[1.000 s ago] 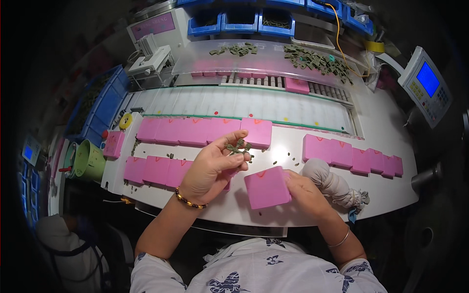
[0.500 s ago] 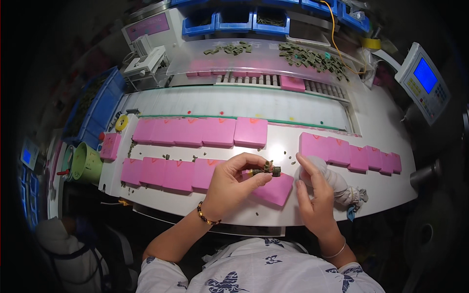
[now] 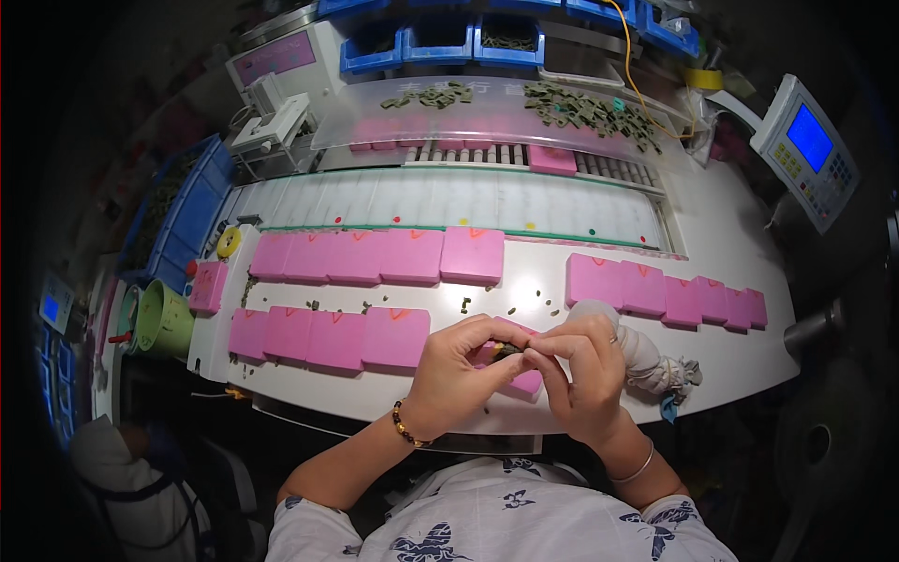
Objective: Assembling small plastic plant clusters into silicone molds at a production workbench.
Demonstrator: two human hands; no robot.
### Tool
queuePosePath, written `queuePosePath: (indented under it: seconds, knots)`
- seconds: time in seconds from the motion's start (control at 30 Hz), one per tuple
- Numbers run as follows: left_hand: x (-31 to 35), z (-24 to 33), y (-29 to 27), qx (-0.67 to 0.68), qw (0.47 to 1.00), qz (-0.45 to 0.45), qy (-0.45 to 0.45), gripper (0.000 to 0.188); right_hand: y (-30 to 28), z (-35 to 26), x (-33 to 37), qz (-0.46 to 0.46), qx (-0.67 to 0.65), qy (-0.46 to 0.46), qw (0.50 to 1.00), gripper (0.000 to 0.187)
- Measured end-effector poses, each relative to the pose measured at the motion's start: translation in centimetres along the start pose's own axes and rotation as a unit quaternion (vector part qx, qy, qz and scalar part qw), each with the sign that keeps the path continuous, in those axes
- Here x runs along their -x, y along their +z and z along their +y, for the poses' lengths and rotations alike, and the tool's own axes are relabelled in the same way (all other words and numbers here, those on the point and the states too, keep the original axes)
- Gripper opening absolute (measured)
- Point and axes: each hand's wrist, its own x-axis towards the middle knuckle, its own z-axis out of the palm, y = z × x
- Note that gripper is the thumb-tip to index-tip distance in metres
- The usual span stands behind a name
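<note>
A small bundle of dark green pieces [image 3: 507,351] sits between the thumb and fingers of my left hand [image 3: 461,363], which is closed on it. At the bundle's right end, the thumb and forefinger of my right hand [image 3: 582,370] are pinched together; what lies between those fingertips is hidden. Beneath both hands lies a tilted pink block [image 3: 526,386], partly covered by them. Loose dark green bits [image 3: 465,304] are scattered on the white tabletop [image 3: 375,397] beyond my left hand.
Pink blocks stand in a back row [image 3: 359,255], a front-left row [image 3: 334,339] and a right-hand row [image 3: 643,288]. A tied white cloth bundle [image 3: 646,356] rests beside my right hand. Behind runs a white conveyor belt [image 3: 449,199]. A green bucket [image 3: 165,318] stands left, a blue-screened control panel [image 3: 809,150] right.
My right hand has moved left, its spread fingers closing to a pinch at the green bundle. My left hand has shifted slightly right and down. Coloured dots on the belt have moved.
</note>
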Motion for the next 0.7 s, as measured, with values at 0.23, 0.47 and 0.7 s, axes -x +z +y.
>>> queuePosePath:
  seconds: [0.23,0.47,0.7]
  knots:
    - [-0.5,0.1,0.3,0.165,0.98,-0.002,-0.112,0.033,-0.5,1.3,-0.1,0.038,-0.001,-0.003,0.999,0.023]
    - [-0.5,-1.3,0.6,0.107,0.993,0.056,-0.004,0.038,-0.3,1.7,0.1,-0.07,-0.346,0.272,0.895,0.028]
    - [-0.4,-1.2,0.0,0.053,0.995,0.078,0.045,0.031,0.7,1.4,0.8,-0.025,-0.334,0.222,0.916,0.019]
